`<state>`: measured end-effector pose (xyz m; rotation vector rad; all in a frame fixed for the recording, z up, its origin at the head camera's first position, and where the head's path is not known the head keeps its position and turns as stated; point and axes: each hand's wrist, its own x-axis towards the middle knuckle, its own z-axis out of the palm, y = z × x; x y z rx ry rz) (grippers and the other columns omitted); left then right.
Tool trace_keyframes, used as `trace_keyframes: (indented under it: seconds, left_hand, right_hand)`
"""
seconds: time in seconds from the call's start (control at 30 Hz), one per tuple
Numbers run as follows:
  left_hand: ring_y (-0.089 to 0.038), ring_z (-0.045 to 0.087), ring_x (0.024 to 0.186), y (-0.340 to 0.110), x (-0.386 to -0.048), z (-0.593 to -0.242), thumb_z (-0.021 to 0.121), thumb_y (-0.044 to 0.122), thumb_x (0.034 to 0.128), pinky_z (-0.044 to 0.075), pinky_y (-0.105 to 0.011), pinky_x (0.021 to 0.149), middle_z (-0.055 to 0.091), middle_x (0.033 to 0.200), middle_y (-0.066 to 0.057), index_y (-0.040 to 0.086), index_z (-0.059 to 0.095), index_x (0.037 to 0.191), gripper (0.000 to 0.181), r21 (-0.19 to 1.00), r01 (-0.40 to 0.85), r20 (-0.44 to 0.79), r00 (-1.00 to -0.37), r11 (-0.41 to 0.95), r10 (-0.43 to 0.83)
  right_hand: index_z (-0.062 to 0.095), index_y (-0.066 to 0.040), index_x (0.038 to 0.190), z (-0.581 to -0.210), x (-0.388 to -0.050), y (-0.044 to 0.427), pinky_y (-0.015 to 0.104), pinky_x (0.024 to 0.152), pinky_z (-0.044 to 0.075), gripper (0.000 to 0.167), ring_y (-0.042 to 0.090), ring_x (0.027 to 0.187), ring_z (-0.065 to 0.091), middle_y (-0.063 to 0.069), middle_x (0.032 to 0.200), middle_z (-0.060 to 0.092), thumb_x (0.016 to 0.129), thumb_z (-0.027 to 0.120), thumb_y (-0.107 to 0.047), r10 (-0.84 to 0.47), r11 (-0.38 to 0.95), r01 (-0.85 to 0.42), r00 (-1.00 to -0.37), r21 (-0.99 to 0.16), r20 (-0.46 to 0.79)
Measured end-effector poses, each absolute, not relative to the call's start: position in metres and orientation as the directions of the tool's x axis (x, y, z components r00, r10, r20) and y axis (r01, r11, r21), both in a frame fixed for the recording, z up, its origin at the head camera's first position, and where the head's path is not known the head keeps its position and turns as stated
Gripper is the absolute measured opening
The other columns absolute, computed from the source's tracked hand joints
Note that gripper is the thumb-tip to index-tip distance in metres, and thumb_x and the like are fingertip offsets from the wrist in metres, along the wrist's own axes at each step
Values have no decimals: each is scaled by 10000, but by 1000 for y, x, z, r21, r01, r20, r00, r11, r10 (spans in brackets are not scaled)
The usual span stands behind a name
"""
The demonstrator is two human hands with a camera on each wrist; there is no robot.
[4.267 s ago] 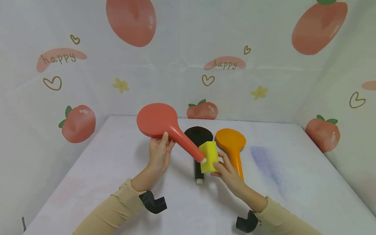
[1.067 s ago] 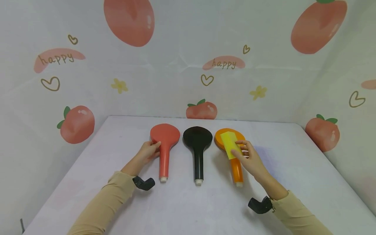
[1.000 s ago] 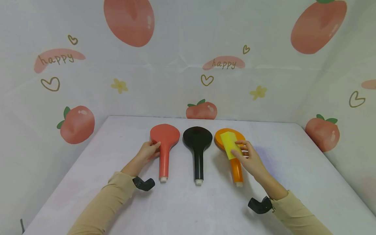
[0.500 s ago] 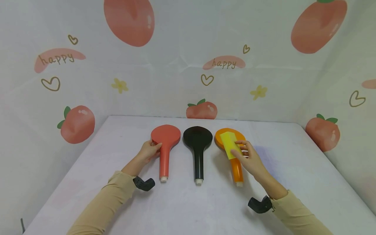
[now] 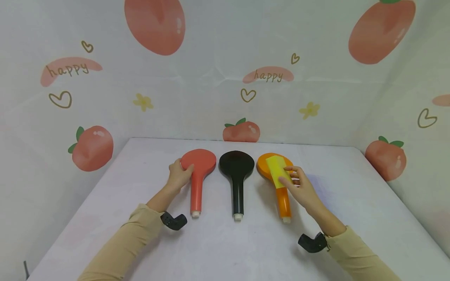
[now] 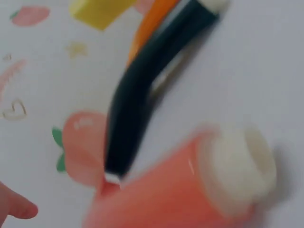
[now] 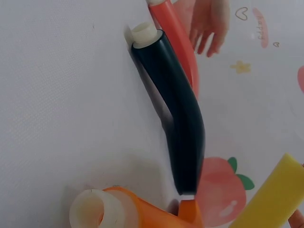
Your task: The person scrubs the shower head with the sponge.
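Note:
A red shower head (image 5: 198, 160) lies on the table, its handle and white end toward me. My left hand (image 5: 179, 174) is at the left edge of its round head with fingers loosely spread; the right wrist view shows the same left hand (image 7: 210, 23) with fingers hanging free. My right hand (image 5: 305, 192) pinches a yellow sponge (image 5: 276, 168) over the orange shower head (image 5: 283, 203), covering part of its face. In the right wrist view the sponge (image 7: 273, 197) appears raised above the table. A black shower head (image 5: 236, 164) lies between the other two.
The white table (image 5: 225, 249) has a bluish smudge (image 5: 318, 187) right of the orange shower head. A white cloth backdrop (image 5: 207, 105) with printed fruit, hearts and words stands behind it and at the sides. Black wrist mounts (image 5: 174, 221) sit below both hands.
The red shower head, earlier held up with the sponge at its white end, now lies on the table. My left hand has loosened from it. The sponge has moved right, over the orange one.

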<state>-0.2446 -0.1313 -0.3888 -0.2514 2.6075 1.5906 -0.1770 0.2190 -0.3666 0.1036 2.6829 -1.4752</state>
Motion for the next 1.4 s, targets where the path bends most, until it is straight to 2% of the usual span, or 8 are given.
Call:
trace_keyframes:
  seconds: [0.07,0.2,0.33,0.5,0.93,1.13,1.27,1.4]
  left_hand:
    - [-392,324,1310,-124,-240,-383,469,206,950,346,-496,1088,219,1442,-286,-71,234,1419,593,902,-119,-91,-992,415,-88]
    - [-375,446,1246,-103,-230,-377,494,152,945,424,-455,1029,406,1375,-230,-49,365,1360,480,925,-18,-21,-1000,379,3]
    - [-366,584,1087,-81,-221,-381,510,164,938,499,-385,926,513,1274,-218,-47,420,1327,451,928,-35,-96,-984,370,148]
    - [-310,629,1035,-60,-213,-395,527,225,943,501,-366,949,526,1270,-208,-51,401,1338,498,908,-142,-263,-925,393,275]
    - [-298,591,1120,-32,-214,-413,587,210,910,473,-411,986,522,1295,-281,-134,270,1367,654,913,-303,-376,-884,274,278]
    - [-175,618,920,-30,-219,-419,620,232,896,530,-361,903,645,1098,-183,-128,447,1258,539,913,-291,-370,-885,284,284]
    - [-110,578,776,-30,-221,-419,642,207,881,559,-366,833,605,893,-60,-96,528,1152,423,915,-290,-367,-889,282,276]
    - [-107,593,735,-30,-218,-419,650,149,871,570,-384,789,618,877,-85,-96,543,1097,351,922,-271,-344,-901,277,263]
  right_hand:
    - [302,-128,1381,-368,-178,220,363,897,445,575,343,1162,425,228,1402,336,930,529,-403,19,533,96,-995,-841,-102]
    - [301,-131,1385,-369,-179,221,360,895,449,581,343,1161,427,228,1406,337,928,530,-408,14,534,89,-995,-841,-96]
    - [301,-129,1386,-370,-180,221,350,885,450,580,341,1156,429,228,1400,341,930,528,-406,12,535,85,-996,-841,-93]
    - [300,-126,1386,-370,-180,221,339,876,446,579,336,1154,424,228,1399,340,932,525,-406,15,533,92,-995,-841,-100]
    - [323,-142,1375,-374,-180,219,392,904,449,570,353,1178,425,227,1400,354,924,535,-420,13,534,95,-994,-840,-104]
    - [329,-138,1370,-378,-180,216,362,882,450,563,346,1164,441,225,1396,370,924,540,-409,-4,525,86,-995,-847,-104]
    - [333,-139,1368,-377,-180,215,355,876,455,560,344,1158,447,225,1394,376,925,539,-411,-5,534,82,-995,-842,-101]
    - [339,-141,1366,-376,-179,215,343,867,457,556,337,1152,456,219,1392,386,923,542,-410,-6,534,81,-995,-842,-99]
